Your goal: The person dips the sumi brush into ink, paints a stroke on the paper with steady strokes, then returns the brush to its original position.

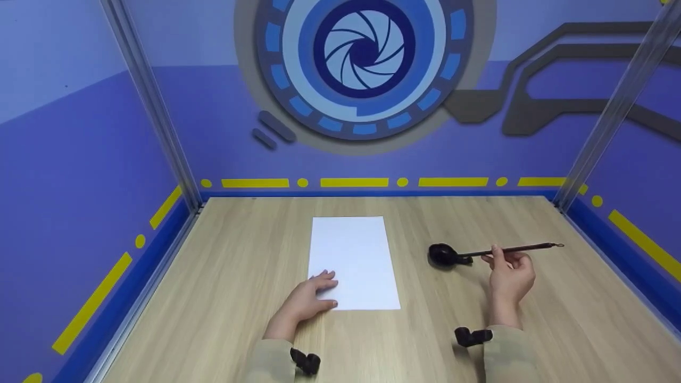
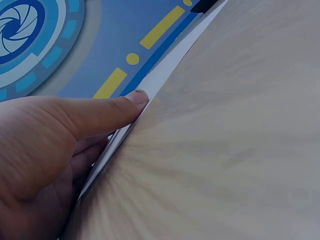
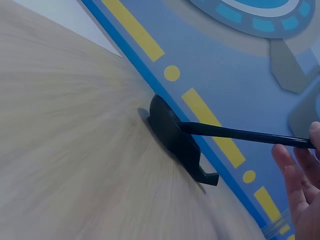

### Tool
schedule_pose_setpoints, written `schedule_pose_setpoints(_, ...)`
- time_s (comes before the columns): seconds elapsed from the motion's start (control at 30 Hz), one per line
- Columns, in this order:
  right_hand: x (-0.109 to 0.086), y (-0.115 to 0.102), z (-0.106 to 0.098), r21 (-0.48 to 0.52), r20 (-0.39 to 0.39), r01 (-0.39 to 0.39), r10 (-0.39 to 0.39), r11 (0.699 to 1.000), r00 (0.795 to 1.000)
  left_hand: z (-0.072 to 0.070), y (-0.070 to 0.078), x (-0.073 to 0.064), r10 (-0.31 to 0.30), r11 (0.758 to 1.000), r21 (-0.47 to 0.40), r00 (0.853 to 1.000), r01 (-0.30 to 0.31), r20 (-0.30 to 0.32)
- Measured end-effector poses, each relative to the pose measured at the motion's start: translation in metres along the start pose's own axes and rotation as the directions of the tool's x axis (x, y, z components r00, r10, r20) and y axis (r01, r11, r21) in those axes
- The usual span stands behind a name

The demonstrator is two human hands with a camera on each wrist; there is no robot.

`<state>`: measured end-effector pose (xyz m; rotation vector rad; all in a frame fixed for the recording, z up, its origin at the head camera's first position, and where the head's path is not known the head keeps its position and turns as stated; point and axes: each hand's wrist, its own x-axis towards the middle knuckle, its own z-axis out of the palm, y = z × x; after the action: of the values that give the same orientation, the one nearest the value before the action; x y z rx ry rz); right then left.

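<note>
A white sheet of paper (image 1: 354,255) lies on the wooden table, its long side running away from me. My left hand (image 1: 304,300) rests on its near left corner with the fingers spread; the left wrist view has the thumb (image 2: 122,110) along the paper's edge. To the right, my right hand (image 1: 512,276) pinches a dark writing brush (image 1: 532,248) by its handle, a small loop at the handle's end. The brush slants down to a black ink dish (image 1: 442,257) with a short stub at one side. The bristles are hidden inside the dish (image 3: 167,127).
The wooden table (image 1: 223,298) is bounded by blue printed walls (image 1: 213,122) at the back and both sides, with metal posts in the corners. Small black devices are worn at the left cuff (image 1: 306,361) and right cuff (image 1: 472,336).
</note>
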<state>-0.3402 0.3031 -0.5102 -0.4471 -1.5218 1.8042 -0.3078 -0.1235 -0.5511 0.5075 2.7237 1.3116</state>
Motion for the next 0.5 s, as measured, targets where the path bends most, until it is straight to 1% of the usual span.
schedule_pose_setpoints(0.23,0.0001,-0.0047,-0.0017,-0.019,-0.014,0.010,-0.010,1.000,1.000,-0.0006,-0.0003,-0.0006,0.005,1.000,-0.004,1.000,-0.005,-0.001)
schedule_pose_setpoints(0.37,0.0009,-0.0043,-0.0005,-0.035,0.009,0.026,-0.025,0.999,1.000,-0.0004,0.0002,-0.0004,-0.002,1.000,-0.007,1.000,0.002,-0.001)
schedule_pose_setpoints(0.5,-0.0001,-0.0064,0.0009,-0.031,0.031,0.036,-0.035,0.999,0.999,-0.0003,0.0000,0.0002,-0.007,1.000,-0.009,1.000,0.007,0.000)
